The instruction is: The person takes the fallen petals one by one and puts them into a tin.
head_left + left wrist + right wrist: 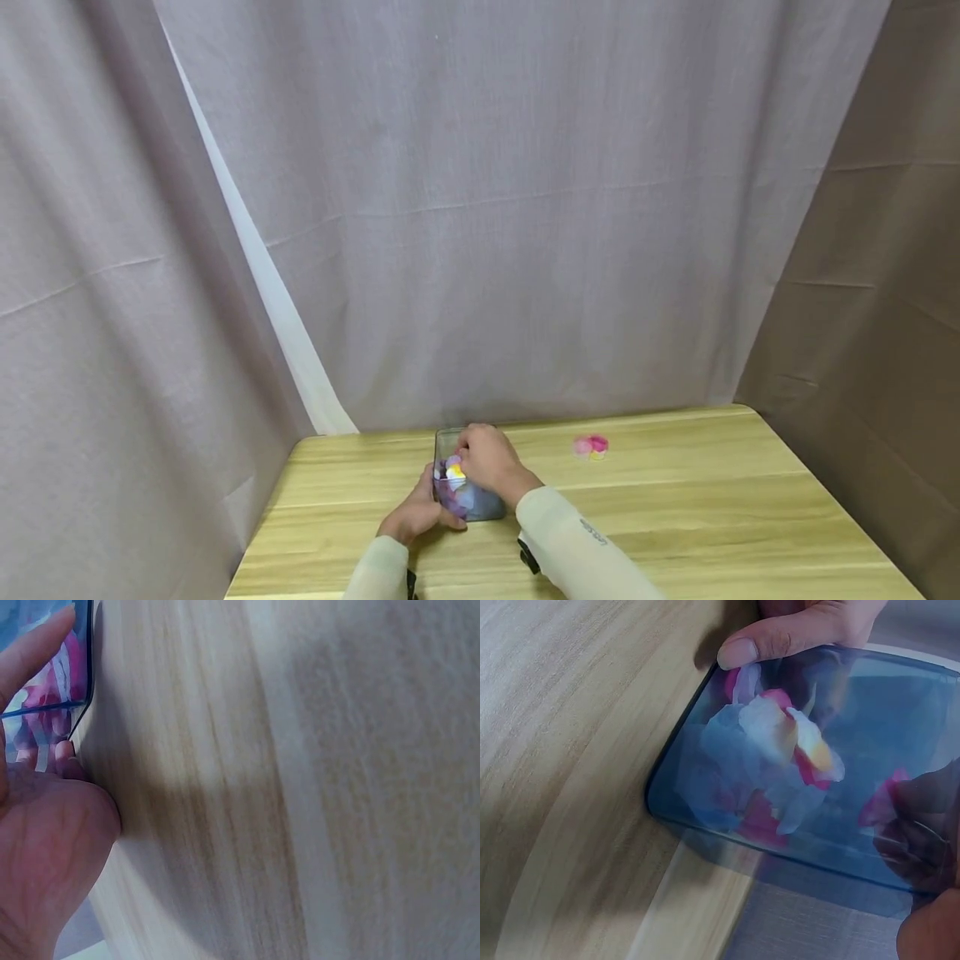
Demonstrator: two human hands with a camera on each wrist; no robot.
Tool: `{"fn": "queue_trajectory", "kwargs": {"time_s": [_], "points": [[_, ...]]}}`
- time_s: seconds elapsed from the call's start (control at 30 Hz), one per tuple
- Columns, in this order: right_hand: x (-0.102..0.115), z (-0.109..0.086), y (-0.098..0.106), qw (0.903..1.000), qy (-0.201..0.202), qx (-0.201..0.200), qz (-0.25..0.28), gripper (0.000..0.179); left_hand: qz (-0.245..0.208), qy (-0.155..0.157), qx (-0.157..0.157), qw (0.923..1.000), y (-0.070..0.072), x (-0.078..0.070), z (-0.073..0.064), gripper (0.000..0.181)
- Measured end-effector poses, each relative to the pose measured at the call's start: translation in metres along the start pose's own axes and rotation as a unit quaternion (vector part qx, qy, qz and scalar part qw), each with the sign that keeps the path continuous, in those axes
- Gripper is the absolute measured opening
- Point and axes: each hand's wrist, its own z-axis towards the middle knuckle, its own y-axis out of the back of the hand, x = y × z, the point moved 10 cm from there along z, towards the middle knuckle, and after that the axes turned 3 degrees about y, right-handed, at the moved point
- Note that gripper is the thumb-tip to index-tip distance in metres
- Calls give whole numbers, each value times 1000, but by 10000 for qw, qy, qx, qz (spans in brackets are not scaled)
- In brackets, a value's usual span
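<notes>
A see-through bluish plastic box (489, 505) stands on the table with loose white, pink, purple and yellow flower petals (769, 742) heaped inside. My left hand (420, 508) grips the box by its near left side, its thumb (780, 637) along the wall in the right wrist view. Reaching in at the top of the box is my right hand (489, 457), fingers bent. Through the wall, a pink petal (880, 801) shows pinched at the right fingertips. In the left wrist view, the left palm (56, 832) lies beside the box corner.
A small cluster of pink and yellow petals (591, 447) lies on the wooden table (697, 500) to the right of the box. Grey curtains (525, 208) hang behind the table and along both sides. The table's back edge runs just behind the box.
</notes>
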Motion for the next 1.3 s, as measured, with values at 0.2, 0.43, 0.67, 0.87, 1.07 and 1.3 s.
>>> {"fn": "queue_trajectory", "kwargs": {"time_s": [0.2,0.43,0.67,0.87,1.07,1.3], "points": [[-3,-1,0,9995,-18,101,-293,14,-30,14,2,10000,-4,-1,3,125],[-4,-1,2,9995,-108,110,-289,21,-13,68,-20,10000,-3,-2,5,129],[-4,-1,3,9995,-74,70,-290,21,30,77,-39,10000,-3,0,6,127],[-1,-3,3,9996,153,-172,-167,20,17,126,-53,9999,-3,3,2,129],[13,-17,24,9922,678,-1023,-227,18,-57,69,-29,10000,1,1,0,130],[34,-84,70,9617,1822,-2047,-18,6,21,164,-52,9998,1,3,3,129]]}}
